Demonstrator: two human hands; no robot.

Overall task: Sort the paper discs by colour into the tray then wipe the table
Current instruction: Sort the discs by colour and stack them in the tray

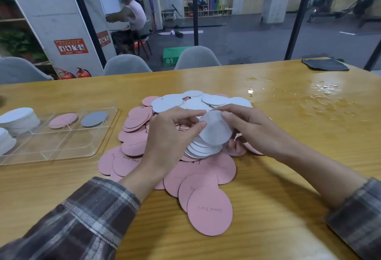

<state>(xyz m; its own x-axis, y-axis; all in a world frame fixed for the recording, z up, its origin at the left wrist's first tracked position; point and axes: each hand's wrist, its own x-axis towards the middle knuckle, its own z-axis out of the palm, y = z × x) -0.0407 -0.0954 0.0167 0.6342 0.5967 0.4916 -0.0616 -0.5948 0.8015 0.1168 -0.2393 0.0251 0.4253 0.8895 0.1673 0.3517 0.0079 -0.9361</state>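
A heap of pink discs (210, 210) and white discs (171, 103) lies in the middle of the wooden table (288, 177). My left hand (171, 136) and my right hand (253, 129) together hold a tilted stack of white discs (214, 132) just above the heap, thumbs and fingers on its rim. The clear divided tray (61, 152) sits at the left. It holds one pink disc (62, 120), one grey disc (93, 119) and stacks of white discs (18, 119) in its left compartments.
A dark cloth (325, 64) lies at the far right corner of the table. Water drops (321, 94) are spread on the table's right side. Grey chairs (198, 58) stand behind the far edge. Beyond the glass a person sits.
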